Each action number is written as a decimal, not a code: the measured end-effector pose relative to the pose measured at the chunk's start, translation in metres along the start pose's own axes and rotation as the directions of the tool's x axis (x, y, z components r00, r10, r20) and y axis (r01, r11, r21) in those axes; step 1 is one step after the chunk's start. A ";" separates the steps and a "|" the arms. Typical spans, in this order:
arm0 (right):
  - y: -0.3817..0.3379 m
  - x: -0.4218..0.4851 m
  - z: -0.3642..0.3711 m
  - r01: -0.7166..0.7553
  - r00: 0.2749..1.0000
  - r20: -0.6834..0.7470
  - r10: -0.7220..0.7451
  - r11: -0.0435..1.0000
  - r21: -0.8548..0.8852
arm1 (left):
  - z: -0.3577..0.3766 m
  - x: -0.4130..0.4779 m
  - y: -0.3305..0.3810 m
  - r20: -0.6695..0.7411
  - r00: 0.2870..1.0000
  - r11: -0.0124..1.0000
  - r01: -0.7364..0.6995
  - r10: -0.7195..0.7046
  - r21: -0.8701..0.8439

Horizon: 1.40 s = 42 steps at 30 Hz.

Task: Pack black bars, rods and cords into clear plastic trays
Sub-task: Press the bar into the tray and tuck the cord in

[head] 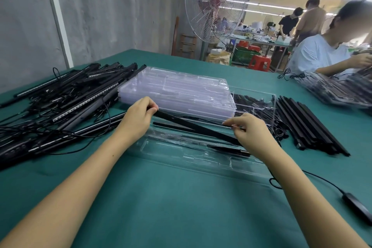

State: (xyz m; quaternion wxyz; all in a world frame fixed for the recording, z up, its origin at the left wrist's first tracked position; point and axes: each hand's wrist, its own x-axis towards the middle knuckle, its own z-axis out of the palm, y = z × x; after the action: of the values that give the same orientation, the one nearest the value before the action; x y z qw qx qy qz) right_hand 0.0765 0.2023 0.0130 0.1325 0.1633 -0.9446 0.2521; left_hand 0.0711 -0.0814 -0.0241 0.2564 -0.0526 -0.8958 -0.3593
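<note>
Green-clothed table (pixel 181 207), left hand (pixel 138 117) and right hand (pixel 251 135) grips pinching black bar (pixel 193 126) over clear tray (pixel 171 148), fan (pixel 217 2) behind

I held one flat black bar (pixel 193 126) slantwise across the nearest clear tray (pixel 201 168). My left hand (pixel 138 117) pinched its far-left end and my right hand (pixel 251 133) its near-right end. A thin black rod (pixel 173 126) lay along the tray's far side, and a shorter rod (pixel 227 150) lay toward its right. Just beyond sat a stack of clear trays (pixel 177 90). Tangled bars and cords (pixel 70 102) lay heaped at left, and a neat bundle of rods (pixel 310 125) at right.
</note>
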 end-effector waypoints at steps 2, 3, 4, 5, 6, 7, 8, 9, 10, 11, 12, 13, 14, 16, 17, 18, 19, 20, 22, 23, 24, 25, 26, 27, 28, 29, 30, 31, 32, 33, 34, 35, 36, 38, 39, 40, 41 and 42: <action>0.002 0.000 -0.002 -0.012 1.000 0.026 0.011 1.000 0.017 | 0.001 0.001 0.001 -0.008 1.000 1.000 0.020 -0.020 -0.011; 0.002 0.000 -0.003 -0.011 0.999 0.048 0.010 0.999 0.031 | 0.001 0.002 0.001 -0.014 1.000 1.000 0.028 -0.028 -0.013; 0.001 -0.001 -0.003 -0.007 0.997 0.081 0.004 0.999 0.036 | 0.001 0.002 0.002 -0.024 0.999 0.999 0.035 -0.036 -0.019; 0.001 -0.001 -0.003 -0.001 0.993 0.121 -0.002 1.000 0.025 | 0.001 0.003 0.003 -0.035 0.998 0.999 0.045 -0.046 -0.030; 0.001 -0.001 -0.002 0.005 0.987 0.158 -0.004 1.000 -0.004 | 0.002 0.003 0.003 -0.045 0.997 0.997 0.059 -0.061 -0.047; 0.001 -0.001 0.000 0.014 0.985 0.174 -0.007 0.999 -0.037 | 0.001 0.003 0.003 -0.055 0.995 0.995 0.075 -0.079 -0.067; 0.001 0.000 0.002 0.024 0.987 0.160 -0.013 0.998 -0.066 | 0.001 0.003 0.003 -0.061 0.993 0.992 0.092 -0.097 -0.085; 0.002 0.001 0.004 0.033 0.992 0.122 -0.023 0.996 -0.084 | 0.001 0.003 0.003 -0.063 0.992 0.989 0.107 -0.114 -0.103; 0.003 0.001 0.006 0.036 0.996 0.081 -0.029 0.995 -0.095 | 0.000 0.003 0.004 -0.060 0.990 0.985 0.118 -0.126 -0.124; 0.004 0.001 0.008 0.034 0.998 0.047 -0.030 0.994 -0.103 | -0.001 0.003 0.004 -0.054 0.990 0.982 0.122 -0.131 -0.142; 0.005 0.001 0.009 0.030 0.999 0.026 -0.028 0.994 -0.107 | -0.001 0.003 0.004 -0.051 0.990 0.981 0.120 -0.129 -0.153; 0.006 0.001 0.010 0.030 0.999 0.013 -0.029 0.995 -0.100 | -0.002 0.003 0.005 -0.052 0.991 0.981 0.113 -0.122 -0.156; 0.006 0.001 0.010 0.035 0.999 0.008 -0.034 0.996 -0.087 | -0.002 0.003 0.005 -0.057 0.992 0.982 0.104 -0.114 -0.158; 0.007 0.001 0.010 0.047 0.999 0.018 -0.046 0.997 -0.068 | -0.002 0.003 0.005 -0.072 0.992 0.980 0.094 -0.108 -0.177; 0.008 0.001 0.011 0.050 0.998 0.029 -0.048 0.996 -0.072 | -0.002 0.003 0.004 -0.077 0.991 0.978 0.093 -0.109 -0.189; 0.009 0.001 0.012 0.048 0.998 0.038 -0.045 0.995 -0.082 | -0.002 0.003 0.002 -0.080 0.991 0.976 0.093 -0.111 -0.198; 0.009 0.002 0.013 0.042 0.998 0.040 -0.039 0.995 -0.088 | -0.001 0.003 0.001 -0.082 0.990 0.975 0.093 -0.112 -0.204; 0.010 0.002 0.014 0.032 0.999 0.035 -0.029 0.995 -0.090 | 0.000 0.003 0.000 -0.082 0.990 0.973 0.093 -0.113 -0.209; 0.011 0.002 0.017 0.012 1.000 0.018 -0.011 0.995 -0.101 | 0.001 0.004 -0.001 -0.078 0.990 0.968 0.094 -0.115 -0.232; 0.012 0.002 0.018 0.007 1.000 0.009 -0.006 0.994 -0.112 | 0.001 0.004 0.000 -0.076 0.990 0.965 0.093 -0.115 -0.247; 0.013 0.001 0.019 0.003 1.000 0.002 -0.002 0.992 -0.128 | 0.001 0.004 0.001 -0.073 0.991 0.960 0.091 -0.114 -0.264; 0.013 0.001 0.020 -0.003 1.000 -0.004 0.002 0.989 -0.146 | 0.002 0.005 0.001 -0.065 0.991 0.955 0.091 -0.114 -0.283; 0.014 0.000 0.019 -0.011 1.000 -0.007 0.010 0.987 -0.161 | 0.002 0.005 0.002 -0.053 0.992 0.948 0.092 -0.113 -0.306; 0.014 -0.001 0.018 -0.020 1.000 -0.008 0.019 0.986 -0.166 | 0.002 0.005 0.002 -0.042 0.993 0.941 0.091 -0.111 -0.326; 0.014 -0.001 0.017 -0.027 1.000 -0.011 0.026 0.987 -0.158 | 0.002 0.005 0.001 -0.035 0.994 0.937 0.087 -0.105 -0.340; 0.015 -0.001 0.016 -0.031 0.999 -0.017 0.029 0.989 -0.143 | 0.001 0.005 0.001 -0.027 0.995 0.934 0.084 -0.099 -0.347; 0.015 -0.001 0.015 -0.032 0.999 -0.026 0.029 0.992 -0.123 | 0.000 0.005 -0.001 -0.010 0.995 0.931 0.088 -0.098 -0.355; 0.014 -0.001 0.014 -0.030 0.999 -0.035 0.026 0.995 -0.099 | -0.001 0.005 -0.004 0.018 0.994 0.922 0.105 -0.106 -0.372; 0.014 0.000 0.013 -0.025 0.999 -0.038 0.022 0.997 -0.075 | -0.003 0.005 -0.008 0.061 0.991 0.913 0.134 -0.120 -0.385; 0.014 0.000 0.013 -0.020 0.999 -0.028 0.018 0.998 -0.059 | -0.005 0.004 -0.013 0.114 0.985 0.911 0.167 -0.133 -0.378; 0.015 0.000 0.014 -0.017 1.000 -0.003 0.017 0.998 -0.055 | -0.008 0.003 -0.017 0.169 0.976 0.917 0.191 -0.139 -0.350; 0.015 0.000 0.016 -0.018 0.999 0.032 0.020 0.998 -0.063 | -0.010 0.001 -0.021 0.222 0.965 0.928 0.205 -0.139 -0.312; 0.016 0.000 0.018 -0.023 0.997 0.070 0.028 0.997 -0.078 | -0.012 0.000 -0.023 0.267 0.955 0.938 0.207 -0.132 -0.277; 0.016 0.000 0.021 -0.032 0.989 0.138 0.049 0.992 -0.118 | -0.014 -0.001 -0.023 0.327 0.940 0.960 0.180 -0.103 -0.216; 0.016 0.001 0.021 -0.036 0.985 0.160 0.057 0.991 -0.127 | -0.015 -0.001 -0.022 0.349 0.933 0.969 0.163 -0.089 -0.188; 0.017 0.002 0.020 -0.039 0.983 0.173 0.060 0.992 -0.120 | -0.015 0.000 -0.020 0.371 0.925 0.977 0.147 -0.080 -0.156; 0.017 0.002 0.018 -0.040 0.982 0.181 0.058 0.994 -0.101 | -0.014 0.001 -0.018 0.388 0.918 0.985 0.133 -0.080 -0.112; 0.017 0.003 0.016 -0.042 0.980 0.190 0.057 0.996 -0.078 | -0.013 0.001 -0.017 0.396 0.914 0.992 0.113 -0.084 -0.051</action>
State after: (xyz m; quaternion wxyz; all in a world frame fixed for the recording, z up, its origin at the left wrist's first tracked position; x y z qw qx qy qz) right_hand 0.0649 0.2073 -0.0068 0.0401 0.1583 -0.9654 0.2033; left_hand 0.0709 -0.1025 -0.0255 0.0508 -0.0879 -0.9167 -0.3864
